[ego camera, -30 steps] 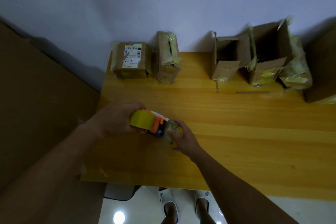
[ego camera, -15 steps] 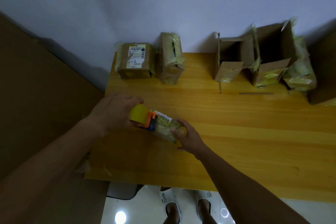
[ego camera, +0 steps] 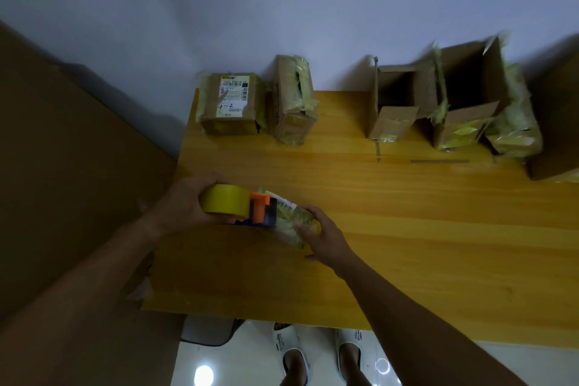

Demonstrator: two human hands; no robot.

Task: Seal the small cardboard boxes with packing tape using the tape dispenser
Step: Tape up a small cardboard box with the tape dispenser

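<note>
Nearest of all, two feet in white slippers [ego camera: 290, 351] stand on the pale floor just past the near edge of the wooden table [ego camera: 407, 244]. Above the near-left part of the tabletop, the left hand [ego camera: 185, 204] curls around the yellow roll of the tape dispenser [ego camera: 241, 205], whose orange and dark blue head points right. That head sits against a small box [ego camera: 286, 221] thickly wrapped in yellowish tape, with a white label showing on its top; the dim light makes it hard to tell whether the box lies flat on the wood or is lifted slightly. The right hand [ego camera: 322, 236] holds the box at its right end, fingers bent over the far edge and thumb on the near side. Along the far edge, by the wall, stand more boxes: at far left a closed labelled box [ego camera: 230, 103], just beside it on the right a narrow taped box [ego camera: 294, 100] standing upright. Well apart, to the right, an open box [ego camera: 393, 97] with flaps out, then a larger open box [ego camera: 463, 94], and next to that a box [ego camera: 513, 122] heavily covered in tape.
</note>
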